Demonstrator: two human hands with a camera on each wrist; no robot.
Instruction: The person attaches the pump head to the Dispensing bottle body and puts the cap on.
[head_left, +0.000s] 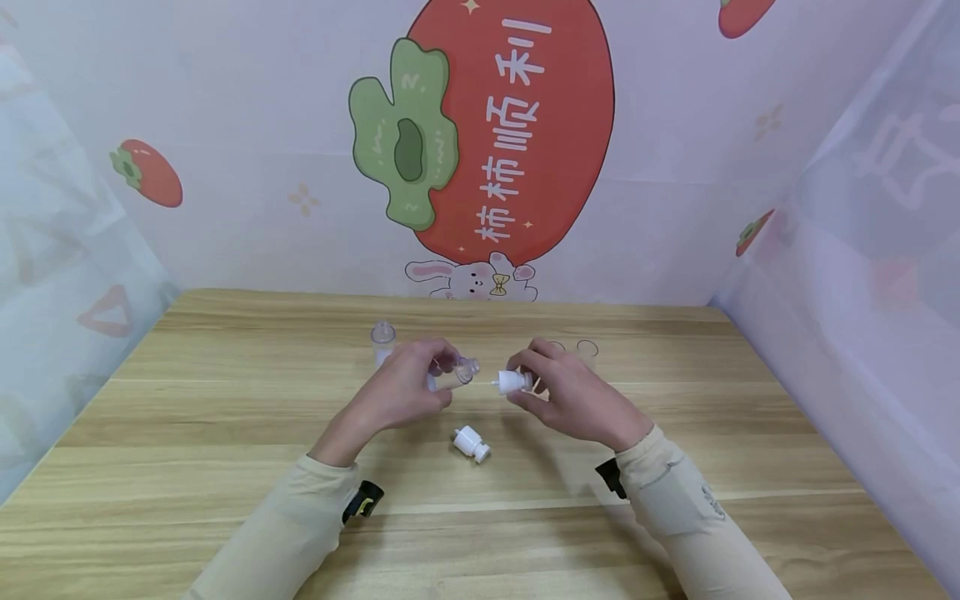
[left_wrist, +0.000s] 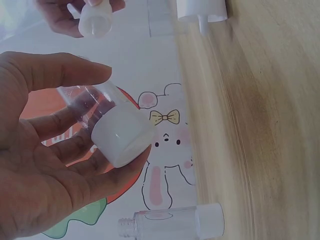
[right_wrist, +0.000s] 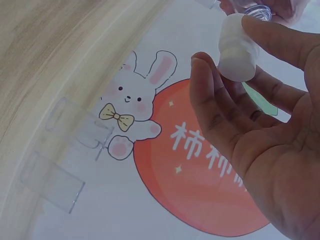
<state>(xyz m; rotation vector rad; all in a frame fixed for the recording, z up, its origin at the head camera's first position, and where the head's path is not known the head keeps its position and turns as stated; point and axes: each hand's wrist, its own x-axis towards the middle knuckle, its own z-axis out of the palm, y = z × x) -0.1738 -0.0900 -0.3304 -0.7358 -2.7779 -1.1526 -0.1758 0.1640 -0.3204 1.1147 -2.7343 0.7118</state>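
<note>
My left hand [head_left: 405, 385] grips a small clear bottle [left_wrist: 122, 135] with a white base. The bottle leans to the right, its open threaded neck towards the other hand. Between thumb and fingers, my right hand [head_left: 581, 400] pinches a white pump head [head_left: 513, 382], also visible in the right wrist view. The pump's thin tip points left at the bottle's mouth, with a short gap between them. A second white pump head [head_left: 471, 443] lies on its side on the table, nearer to me than both hands.
Behind my left hand, another clear bottle [head_left: 383, 335] stands upright without a pump. Two clear caps stand beyond my right hand; in the right wrist view one cap [right_wrist: 52, 182] is beside the other cap [right_wrist: 75, 122]. A printed cloth [head_left: 247, 225] backs the wooden table [head_left: 187, 467].
</note>
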